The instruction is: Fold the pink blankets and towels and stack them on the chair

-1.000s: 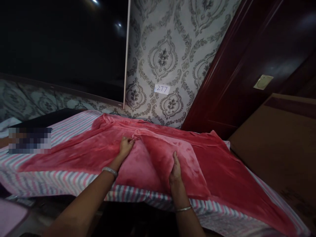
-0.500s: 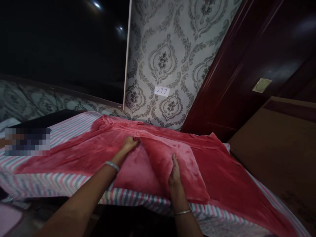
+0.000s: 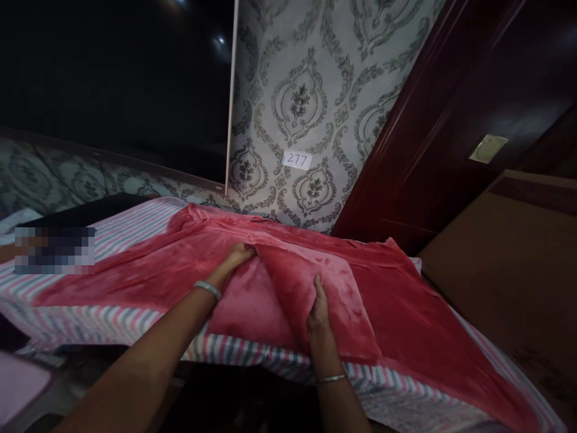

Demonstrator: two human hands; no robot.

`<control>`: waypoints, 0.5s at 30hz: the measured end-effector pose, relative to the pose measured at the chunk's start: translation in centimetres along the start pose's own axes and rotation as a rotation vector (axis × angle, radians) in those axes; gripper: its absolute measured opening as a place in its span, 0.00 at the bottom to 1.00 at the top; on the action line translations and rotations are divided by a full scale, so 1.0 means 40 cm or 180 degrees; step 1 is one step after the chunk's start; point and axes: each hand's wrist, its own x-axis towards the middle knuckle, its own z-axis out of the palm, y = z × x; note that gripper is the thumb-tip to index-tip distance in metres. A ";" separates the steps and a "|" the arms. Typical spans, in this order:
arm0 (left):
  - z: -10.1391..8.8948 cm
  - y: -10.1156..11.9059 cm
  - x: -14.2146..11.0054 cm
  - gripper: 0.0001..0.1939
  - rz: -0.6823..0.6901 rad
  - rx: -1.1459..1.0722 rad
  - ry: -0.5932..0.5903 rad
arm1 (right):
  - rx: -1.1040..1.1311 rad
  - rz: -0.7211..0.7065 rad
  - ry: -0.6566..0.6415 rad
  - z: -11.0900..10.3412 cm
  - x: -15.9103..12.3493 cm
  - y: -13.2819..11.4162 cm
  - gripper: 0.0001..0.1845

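Gray patterned wallpaper (image 3: 300,102) between black screen (image 3: 117,78) and red woodwork (image 3: 451,114)

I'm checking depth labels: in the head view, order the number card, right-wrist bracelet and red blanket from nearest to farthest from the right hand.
1. Red blanket: against the right hand.
2. Bracelet: on the right wrist.
3. Number card: on the wall beyond.

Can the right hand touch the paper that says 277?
Maybe, with a stretch: the right hand is down at the red cloth, and the paper is on the patterned wall beyond. Nothing seems to block the way above the cloth.
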 end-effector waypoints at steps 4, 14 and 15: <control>0.010 0.008 0.010 0.10 -0.0108 0.0089 -0.0162 | -0.0053 -0.0107 0.0003 -0.009 0.001 0.005 0.31; -0.010 0.002 0.003 0.13 -0.0108 0.0168 -0.0122 | -0.0025 0.0063 -0.0135 -0.001 -0.004 0.001 0.32; -0.019 -0.002 -0.001 0.14 -0.0122 0.0153 -0.0088 | -0.0046 0.0030 -0.0122 0.000 -0.006 0.000 0.31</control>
